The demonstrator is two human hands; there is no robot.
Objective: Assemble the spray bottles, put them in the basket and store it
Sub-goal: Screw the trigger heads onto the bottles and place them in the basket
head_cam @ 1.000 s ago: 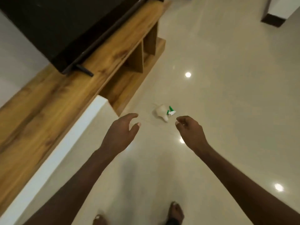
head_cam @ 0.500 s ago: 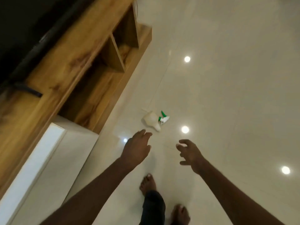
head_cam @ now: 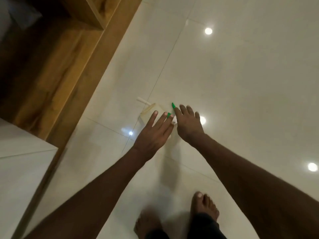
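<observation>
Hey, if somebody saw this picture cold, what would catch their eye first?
Probably the two bare hands, left hand and right hand, spread open and reaching down together at the middle of the frame. Between them lies a pale spray bottle with green trigger parts on the glossy tiled floor. A wooden shelf unit runs along the left.

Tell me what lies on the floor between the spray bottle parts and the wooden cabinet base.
Nothing: in the head view, only bare glossy cream floor tile separates the translucent white spray bottle with green trigger from the brown wooden cabinet base.
</observation>
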